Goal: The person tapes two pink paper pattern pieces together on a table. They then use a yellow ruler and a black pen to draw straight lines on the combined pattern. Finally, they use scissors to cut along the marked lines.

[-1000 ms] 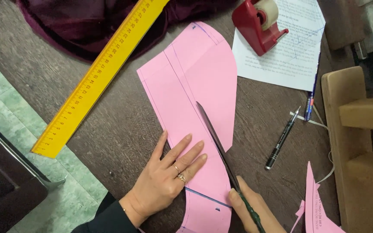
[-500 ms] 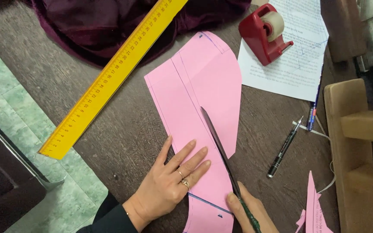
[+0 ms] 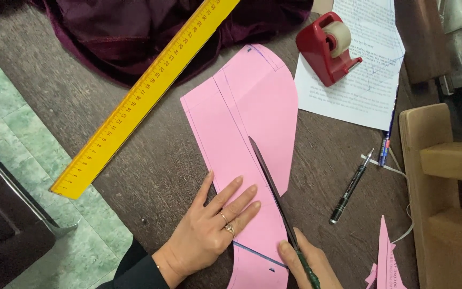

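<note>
While the dark wooden table [image 3: 151, 160] has slid slightly down-frame since a second ago, the pink paper pattern [image 3: 241, 123] lies flat on it as before, so the cut looks barely advanced. Pressing the sheet's lower part, the left hand [image 3: 209, 230] lies spread, palm down. Just beside it, the right hand [image 3: 308, 265] grips scissors [image 3: 271, 182], whose blades point up along the sheet's right side.

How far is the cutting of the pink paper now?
Done: pink offcuts lie at the right. In hand: the left hand presses the pink paper flat while the right hand runs scissors partway up it. Left: the paper beyond the blade tips is uncut.
</note>
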